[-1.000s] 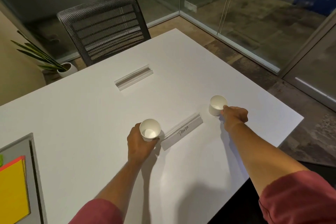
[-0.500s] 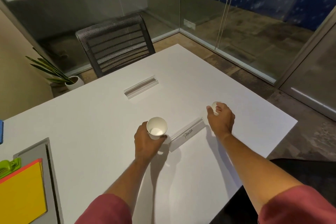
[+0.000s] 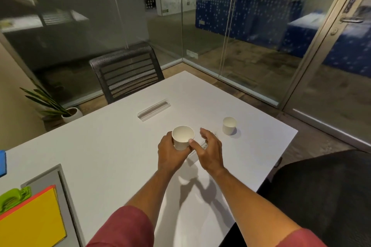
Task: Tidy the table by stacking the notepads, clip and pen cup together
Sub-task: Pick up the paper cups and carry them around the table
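Note:
My left hand (image 3: 168, 154) is wrapped around a white paper cup (image 3: 183, 138) and holds it slightly above the white table (image 3: 112, 146). My right hand (image 3: 209, 151) hovers right beside it with spread fingers, its thumb touching the cup's side. A second white cup (image 3: 229, 125) stands alone to the right, untouched. At the lower left lies a yellow notepad (image 3: 30, 220) with an orange edge, and a green clip (image 3: 12, 198) sits at its top corner.
A clear name holder (image 3: 192, 156) lies mostly hidden under my right hand; another holder (image 3: 154, 109) sits further back. The notepad rests on a grey tray (image 3: 50, 176). A blue item (image 3: 2, 163) shows at the left edge. Beyond the table are a mesh chair (image 3: 128, 74), a potted plant (image 3: 72, 114) and glass walls.
My right hand let go of the far cup and moved left to the cup in my left hand. The left hand raised its cup a little. The view tilted upward.

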